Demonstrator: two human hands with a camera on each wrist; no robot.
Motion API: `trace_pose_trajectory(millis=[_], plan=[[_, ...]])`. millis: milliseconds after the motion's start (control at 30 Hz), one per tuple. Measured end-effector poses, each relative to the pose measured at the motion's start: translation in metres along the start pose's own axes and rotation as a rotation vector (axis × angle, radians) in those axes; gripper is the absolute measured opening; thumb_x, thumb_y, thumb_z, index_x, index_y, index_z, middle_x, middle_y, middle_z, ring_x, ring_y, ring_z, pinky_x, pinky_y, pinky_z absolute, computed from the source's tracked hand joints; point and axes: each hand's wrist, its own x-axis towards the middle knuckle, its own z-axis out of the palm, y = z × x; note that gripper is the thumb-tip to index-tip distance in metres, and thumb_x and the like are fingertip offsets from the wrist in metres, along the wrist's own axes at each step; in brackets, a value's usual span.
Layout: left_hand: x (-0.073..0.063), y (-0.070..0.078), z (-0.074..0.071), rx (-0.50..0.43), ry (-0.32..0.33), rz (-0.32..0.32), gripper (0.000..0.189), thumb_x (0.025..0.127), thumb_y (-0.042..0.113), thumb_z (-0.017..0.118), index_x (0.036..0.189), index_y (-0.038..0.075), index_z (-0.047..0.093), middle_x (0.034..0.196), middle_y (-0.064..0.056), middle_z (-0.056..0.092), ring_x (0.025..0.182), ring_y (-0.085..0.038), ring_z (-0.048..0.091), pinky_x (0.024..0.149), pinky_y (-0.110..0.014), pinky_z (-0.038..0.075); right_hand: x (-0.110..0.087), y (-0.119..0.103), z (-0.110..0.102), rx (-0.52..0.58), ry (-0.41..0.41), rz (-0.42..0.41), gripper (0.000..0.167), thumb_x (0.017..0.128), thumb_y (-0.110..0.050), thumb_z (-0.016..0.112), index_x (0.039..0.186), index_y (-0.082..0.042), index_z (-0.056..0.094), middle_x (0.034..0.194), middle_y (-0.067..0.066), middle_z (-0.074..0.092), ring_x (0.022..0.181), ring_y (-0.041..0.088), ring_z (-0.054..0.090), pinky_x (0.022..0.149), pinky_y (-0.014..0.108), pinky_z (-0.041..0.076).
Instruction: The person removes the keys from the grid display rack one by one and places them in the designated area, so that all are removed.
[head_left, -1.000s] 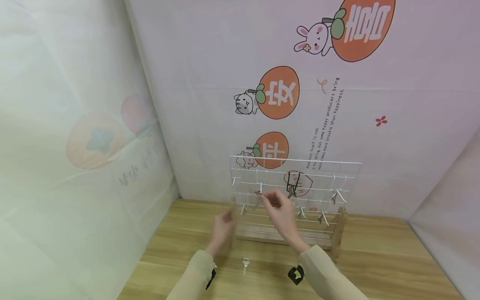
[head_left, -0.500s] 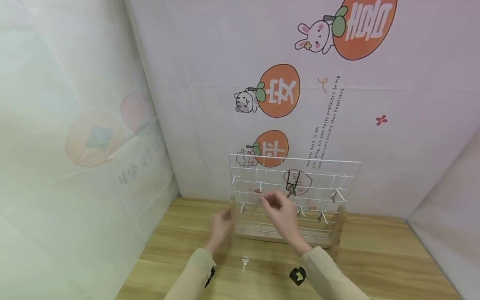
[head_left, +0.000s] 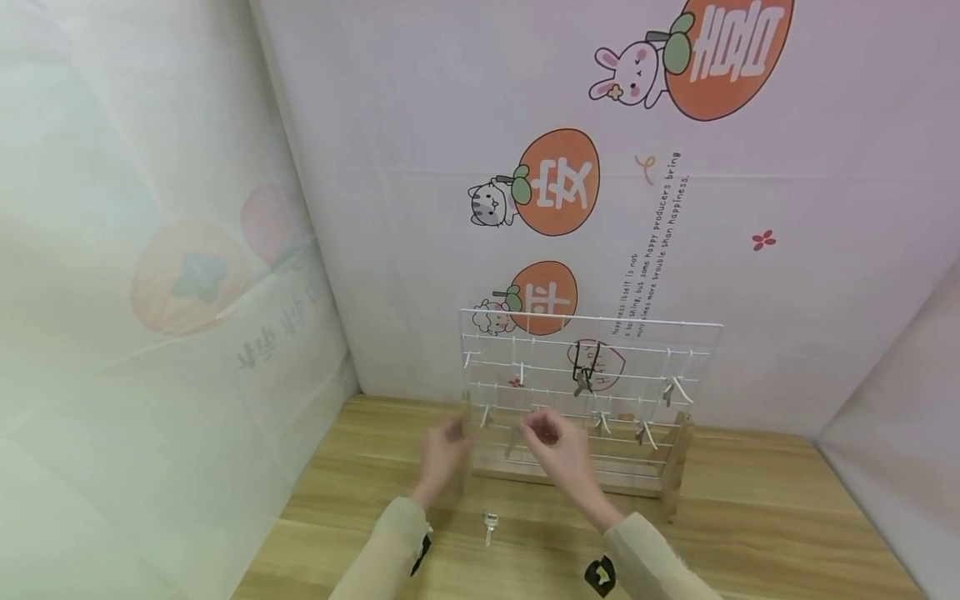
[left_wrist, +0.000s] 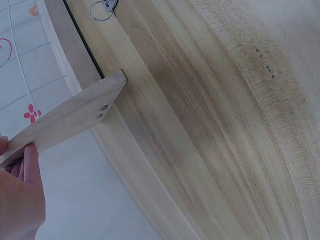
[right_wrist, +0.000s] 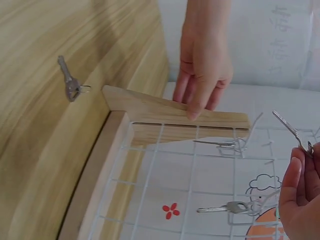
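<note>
My left hand (head_left: 444, 454) grips the wooden side support (right_wrist: 175, 112) of a white wire grid rack (head_left: 592, 321), thumb on one face and fingers on the other. In front of the grid, my right hand (head_left: 558, 437) pinches a metal key (right_wrist: 288, 122) by its ring end, the blade pointing away from the fingers. Two keys hang on hooks close by in the right wrist view: an upper key (right_wrist: 220, 144) and a lower key (right_wrist: 232, 207). Before the rack, a loose key (head_left: 490, 527) with a ring lies on the table.
More keys hang from white hooks on the right half of the grid, such as one key (head_left: 669, 393). A black hook (head_left: 587, 362) also bears a key. The wood-grain table (head_left: 780, 517) meets a printed backdrop (head_left: 420, 208) behind the rack.
The right hand has moved down from beside an upper hook to a lower row of the grid, still pinching the key. The left hand stays on the support.
</note>
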Motion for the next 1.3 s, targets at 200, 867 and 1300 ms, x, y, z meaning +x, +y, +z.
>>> trace_pose_trajectory(millis=[200,867,1300], plan=[[0.0,-0.001,0.0,-0.001,-0.009,0.005,0.045,0.084,0.0,0.069,0.129,-0.004,0.061,0.118,-0.024,0.07,0.107,-0.036,0.069,0.092,-0.044,0.06,-0.011,0.014,0.005,-0.03,-0.039,0.029,0.006,0.086,-0.011,0.074,0.09,-0.013,0.07,0.085,0.0,0.073,0.075,0.0,0.062,0.071,0.014,0.056],[-0.001,0.002,0.0,0.017,0.007,-0.014,0.044,0.084,0.0,0.07,0.127,-0.001,0.062,0.118,-0.021,0.071,0.108,-0.035,0.069,0.095,-0.045,0.059,-0.037,0.061,0.021,-0.058,-0.197,0.066,0.007,0.087,-0.005,0.07,0.09,-0.011,0.07,0.085,0.001,0.072,0.072,-0.002,0.06,0.067,0.013,0.055],[-0.002,0.003,0.0,-0.008,0.005,0.017,0.041,0.086,0.0,0.069,0.126,-0.003,0.062,0.116,-0.023,0.071,0.105,-0.035,0.07,0.091,-0.041,0.061,-0.048,0.082,0.029,-0.094,-0.287,0.027,0.005,0.085,-0.005,0.069,0.089,-0.007,0.068,0.081,0.001,0.07,0.07,-0.002,0.057,0.063,0.013,0.053]])
